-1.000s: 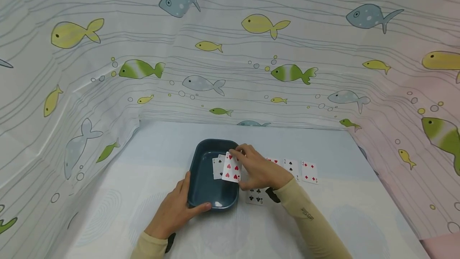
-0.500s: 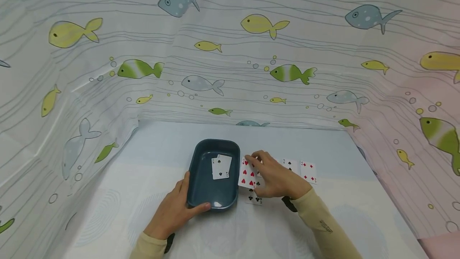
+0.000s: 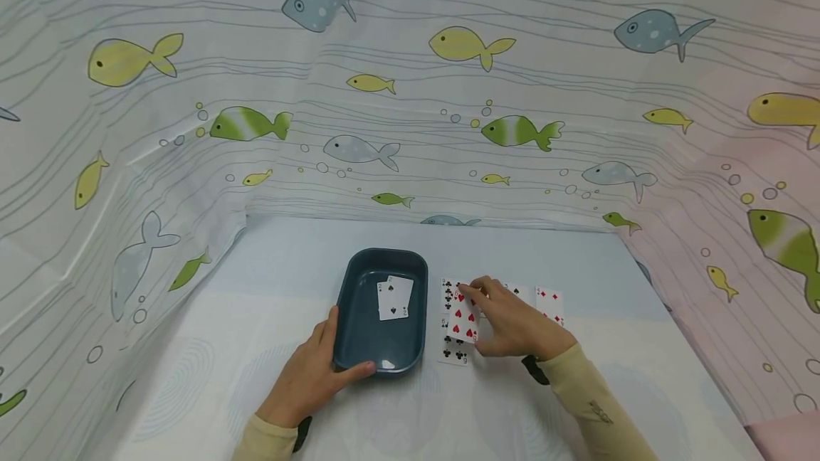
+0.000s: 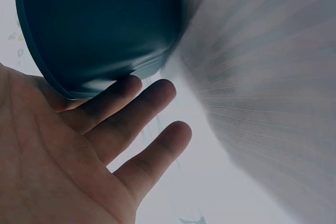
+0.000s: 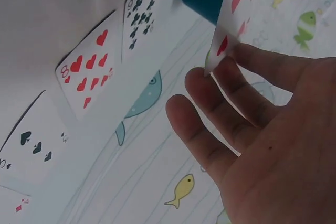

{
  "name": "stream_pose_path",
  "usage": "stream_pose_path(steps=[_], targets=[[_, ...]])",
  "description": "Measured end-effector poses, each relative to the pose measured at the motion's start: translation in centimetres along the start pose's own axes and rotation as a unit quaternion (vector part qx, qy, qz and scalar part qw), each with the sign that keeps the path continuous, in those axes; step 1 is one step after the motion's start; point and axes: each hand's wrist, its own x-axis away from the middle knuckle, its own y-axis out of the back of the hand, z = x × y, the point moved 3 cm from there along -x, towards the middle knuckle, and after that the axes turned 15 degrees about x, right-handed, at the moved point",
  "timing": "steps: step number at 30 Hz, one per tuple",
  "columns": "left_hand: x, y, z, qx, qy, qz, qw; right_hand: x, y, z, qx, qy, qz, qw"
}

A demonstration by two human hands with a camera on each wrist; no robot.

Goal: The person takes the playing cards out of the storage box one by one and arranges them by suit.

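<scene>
My right hand (image 3: pixel 515 322) pinches a six of hearts (image 3: pixel 463 320) by its right side, between thumb and fingers. In the head view this card overlaps a six of clubs (image 3: pixel 453 354) on the table. My left hand (image 3: pixel 307 372) grips the near left corner of a dark blue rectangular tray (image 3: pixel 339 290), thumb on the near rim and fingers along the left wall. The left wrist view shows those fingertips (image 4: pixel 160 93) against the tray's outside. Inside the tray lie two overlapping playing cards (image 3: pixel 393 299), a two of spades on top.
To the tray's right, a row of face-up cards includes a clubs card (image 5: pixel 140 14), an eight of hearts (image 5: pixel 86 66), a three of spades (image 3: pixel 515 292) and a four of diamonds (image 3: pixel 549 299). My right hand partly hides the row. A fish-print curtain (image 3: pixel 410 112) encloses the table (image 3: pixel 288 255).
My right hand has carried the six of hearts rightward, from over the tray to over the table cards. The left hand and tray have stayed in place.
</scene>
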Motion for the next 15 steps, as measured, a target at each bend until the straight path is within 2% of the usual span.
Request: stream_pose_path(steps=[8, 15], targets=[[0.1, 0.1, -0.2, 0.002, -0.005, -0.002, 1.0, 1.4, -1.3, -1.2, 0.014, -0.021, 0.051, 0.9984], [0.1, 0.1, -0.2, -0.002, -0.014, -0.003, 0.9999, 2.4, -1.8, -1.5, 0.023, -0.009, 0.06, 0.9979]])
